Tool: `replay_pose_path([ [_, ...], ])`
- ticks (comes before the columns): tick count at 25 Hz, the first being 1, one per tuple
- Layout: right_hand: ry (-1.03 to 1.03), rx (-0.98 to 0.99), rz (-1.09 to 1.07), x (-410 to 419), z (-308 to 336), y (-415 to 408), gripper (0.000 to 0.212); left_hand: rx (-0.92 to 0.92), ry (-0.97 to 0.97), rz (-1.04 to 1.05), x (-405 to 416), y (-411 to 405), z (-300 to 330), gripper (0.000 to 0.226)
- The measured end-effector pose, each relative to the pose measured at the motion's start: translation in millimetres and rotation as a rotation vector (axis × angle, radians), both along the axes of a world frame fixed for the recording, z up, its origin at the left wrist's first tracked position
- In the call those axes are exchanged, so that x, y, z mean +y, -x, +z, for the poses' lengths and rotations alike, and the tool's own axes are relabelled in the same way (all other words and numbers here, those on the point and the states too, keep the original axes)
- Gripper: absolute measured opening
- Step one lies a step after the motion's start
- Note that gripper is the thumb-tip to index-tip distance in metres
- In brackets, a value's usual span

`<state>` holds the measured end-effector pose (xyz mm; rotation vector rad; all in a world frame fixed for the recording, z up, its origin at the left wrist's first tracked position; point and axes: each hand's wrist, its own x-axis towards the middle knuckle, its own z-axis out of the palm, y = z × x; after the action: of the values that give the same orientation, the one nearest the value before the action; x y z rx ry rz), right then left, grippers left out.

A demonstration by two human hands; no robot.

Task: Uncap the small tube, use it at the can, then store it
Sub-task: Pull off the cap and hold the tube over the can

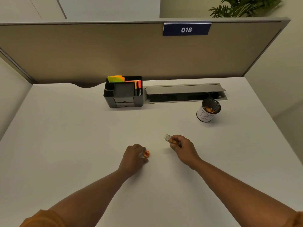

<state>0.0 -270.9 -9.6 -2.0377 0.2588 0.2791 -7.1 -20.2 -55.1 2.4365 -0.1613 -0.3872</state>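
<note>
A small clear tube [168, 138] with orange bits inside lies tilted in my right hand [182, 147], open mouth pointing up and left, just above the desk. Its orange cap [146, 153] is off and pinched at the fingertips of my left hand [134, 157], low over the desk and left of the tube. The can [207, 110], a mesh cup wrapped in white paper with orange pieces inside, stands upright at the far right, well beyond my right hand.
A black desk organiser [124, 92] with sticky notes and pens sits at the back centre. An open cable tray [185, 94] runs to its right, just behind the can. A beige partition [98, 51] walls off the white desk [82, 136].
</note>
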Motion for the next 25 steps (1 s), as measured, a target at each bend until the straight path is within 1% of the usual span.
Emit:
replay_pose_path([
  [2, -0.001, -0.005, -0.007, -2, 0, -1, 0.026, 0.043, -0.018, -0.029, 3, -3, 4, 0.073],
  [3, 0.001, -0.005, -0.012, -3, 0, -1, 0.026, 0.031, -0.036, -0.048, 2, -7, 7, 0.078],
  [4, 0.003, -0.004, -0.020, -4, -1, -1, 0.025, 0.007, -0.064, -0.071, 0, -12, 10, 0.077],
  [7, 0.005, -0.016, -0.057, -10, 2, -8, 0.027, -0.025, -0.192, -0.209, -20, -36, 20, 0.058],
  [9, 0.027, -0.059, -0.105, -21, 9, -20, 0.030, -0.007, -0.244, -0.297, -41, -53, 23, 0.046],
  [12, 0.084, -0.147, -0.221, -47, 24, -47, 0.032, 0.052, -0.288, -0.376, -72, -71, 24, 0.037],
  [16, 0.158, -0.243, -0.426, -91, 39, -78, 0.035, 0.093, -0.354, -0.434, -111, -88, 19, 0.034],
  [18, 0.183, -0.267, -0.498, -110, 41, -89, 0.031, 0.088, -0.397, -0.473, -126, -97, 19, 0.034],
  [21, 0.241, -0.262, -0.554, -134, 39, -102, 0.020, 0.125, -0.440, -0.531, -146, -111, 21, 0.041],
  [23, 0.273, -0.241, -0.564, -144, 36, -111, 0.021, 0.164, -0.467, -0.540, -157, -117, 22, 0.048],
  [25, 0.291, -0.228, -0.566, -148, 34, -117, 0.027, 0.145, -0.500, -0.535, -166, -122, 24, 0.043],
])
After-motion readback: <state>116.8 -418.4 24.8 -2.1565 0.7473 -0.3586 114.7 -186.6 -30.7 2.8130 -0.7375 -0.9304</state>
